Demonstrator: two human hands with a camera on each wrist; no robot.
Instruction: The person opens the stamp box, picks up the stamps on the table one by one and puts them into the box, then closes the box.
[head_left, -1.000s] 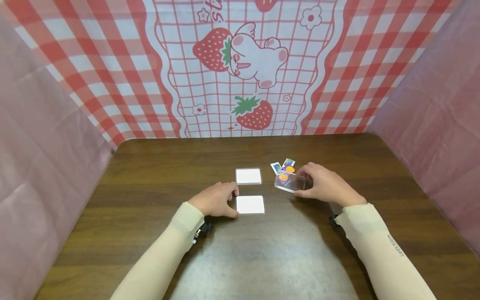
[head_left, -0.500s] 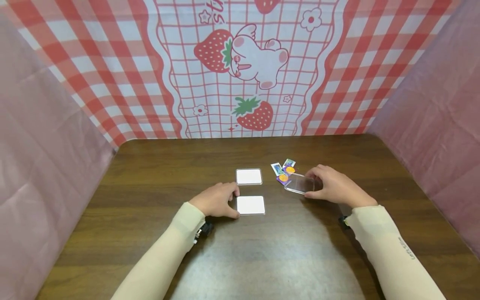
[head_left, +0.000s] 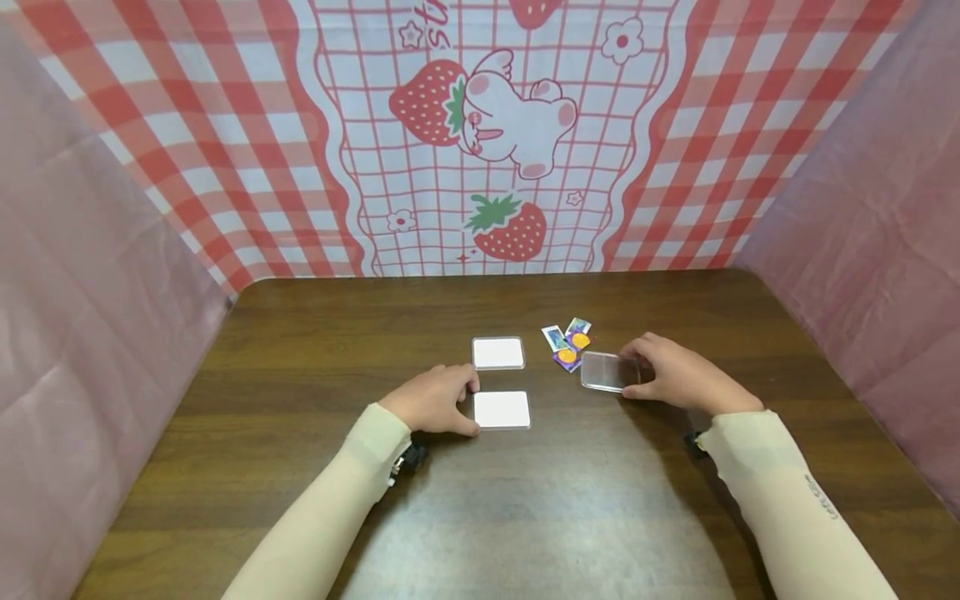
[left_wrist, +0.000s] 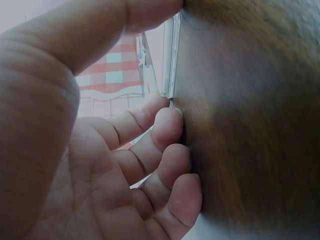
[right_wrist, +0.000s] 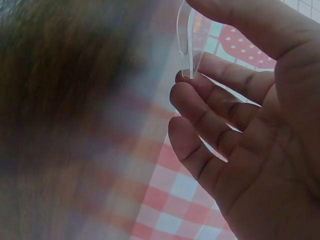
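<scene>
In the head view my right hand (head_left: 667, 375) pinches a clear plastic lid (head_left: 602, 372) by its right end, thumb on the near edge and fingers on the far edge. The right wrist view shows the lid (right_wrist: 189, 45) edge-on between thumb and fingers. My left hand (head_left: 431, 400) holds the left end of a flat clear case with a white insert (head_left: 502, 409) between thumb and index finger. That case (left_wrist: 171, 55) lies on the tabletop in the left wrist view, the other fingertips touching the wood. Small printed pieces (head_left: 567, 357) with purple and orange lie just left of the lid.
A second clear case with a white insert (head_left: 498, 353) lies behind the first. Two small picture cards (head_left: 555, 337) overlap the purple pieces on the brown wooden table (head_left: 345, 317). A strawberry-print cloth (head_left: 495, 133) hangs behind, with pink cloth (head_left: 862, 208) at the sides.
My right hand has moved right and slightly nearer with the lid, uncovering the purple and orange pieces it overlapped. The left hand has stayed in place on its case.
</scene>
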